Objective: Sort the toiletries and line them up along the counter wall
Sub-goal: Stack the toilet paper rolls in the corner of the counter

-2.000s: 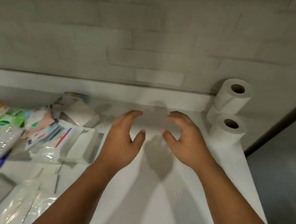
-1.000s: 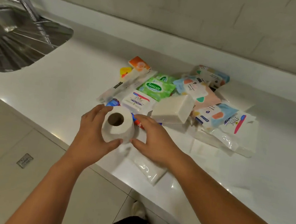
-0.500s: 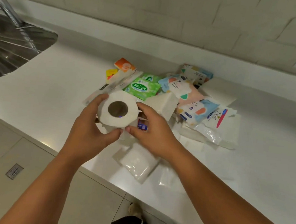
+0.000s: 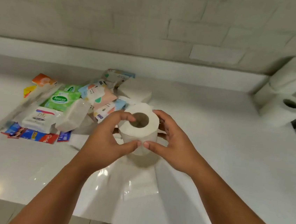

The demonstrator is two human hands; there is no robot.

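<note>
My left hand (image 4: 103,143) and right hand (image 4: 174,147) clasp one toilet roll (image 4: 141,129) above the tabletop (image 4: 221,156), beside the packet pile (image 4: 62,106).

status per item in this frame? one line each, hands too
toilet paper roll: upright, core hole up, gripped from both sides
left hand: grip closed on the roll
right hand: grip closed on the roll
two toilet paper rolls: by the wall at right, hands off them
toiletry packets pile: mixed heap, unsorted
Sanicare pack: flat, label up
</note>
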